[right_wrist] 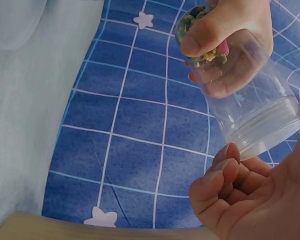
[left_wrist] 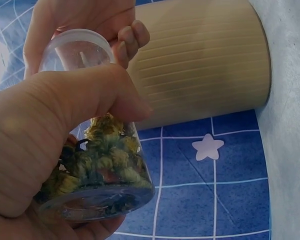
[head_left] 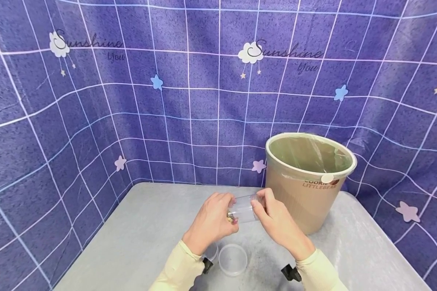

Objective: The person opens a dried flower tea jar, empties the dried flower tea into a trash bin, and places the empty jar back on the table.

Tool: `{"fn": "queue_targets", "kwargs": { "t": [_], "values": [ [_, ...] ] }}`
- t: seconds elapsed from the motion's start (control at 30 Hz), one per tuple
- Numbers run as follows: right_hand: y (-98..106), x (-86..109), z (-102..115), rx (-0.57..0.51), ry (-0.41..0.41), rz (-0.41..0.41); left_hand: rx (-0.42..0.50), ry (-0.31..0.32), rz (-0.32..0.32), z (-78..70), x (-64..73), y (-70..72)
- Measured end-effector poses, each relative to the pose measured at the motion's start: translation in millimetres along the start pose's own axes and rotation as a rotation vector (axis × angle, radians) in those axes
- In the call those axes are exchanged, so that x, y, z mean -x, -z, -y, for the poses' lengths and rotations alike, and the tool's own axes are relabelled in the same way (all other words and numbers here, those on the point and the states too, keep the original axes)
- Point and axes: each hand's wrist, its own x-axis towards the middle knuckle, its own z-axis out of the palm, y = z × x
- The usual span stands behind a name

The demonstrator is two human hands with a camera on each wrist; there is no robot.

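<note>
A clear plastic jar is held tilted above the table, its mouth end toward the right. Dried flowers, yellow, green and some reddish, lie heaped at its base end. My left hand grips the jar around that base end, thumb across the side. At the mouth end, my right hand holds the ribbed rim with thumb and curled fingers. Below the hands, a clear round plastic piece rests on the table. Beside it is another clear round container, partly hidden by the left wrist.
A tall beige bin with a greenish liner stands at the back right, close beyond the right hand. The grey table runs back to a blue grid-patterned curtain that hangs behind and along both sides.
</note>
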Motion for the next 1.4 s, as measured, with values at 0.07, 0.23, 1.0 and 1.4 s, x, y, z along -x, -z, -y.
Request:
{"fn": "queue_targets", "kwargs": {
  "t": [0.07, 0.23, 1.0, 1.4],
  "values": [
    [1.1, -0.7, 0.2, -0.006, 0.012, 0.004, -0.001, -0.001, 0.001, -0.1, -0.5, 0.5],
    [3.0, -2.0, 0.1, -0.013, 0.017, 0.016, -0.007, 0.0, 0.002, -0.5, -2.2, 2.1],
    [5.7, -0.4, -0.5, -0.031, 0.011, 0.079, -0.005, 0.01, 0.016, -1.7, -1.4, 4.4],
    [7.0, 1.6, 1.8, -0.029, -0.016, 0.101, -0.016, 0.006, 0.013, -2.0, -0.6, 4.0]
  ]
}}
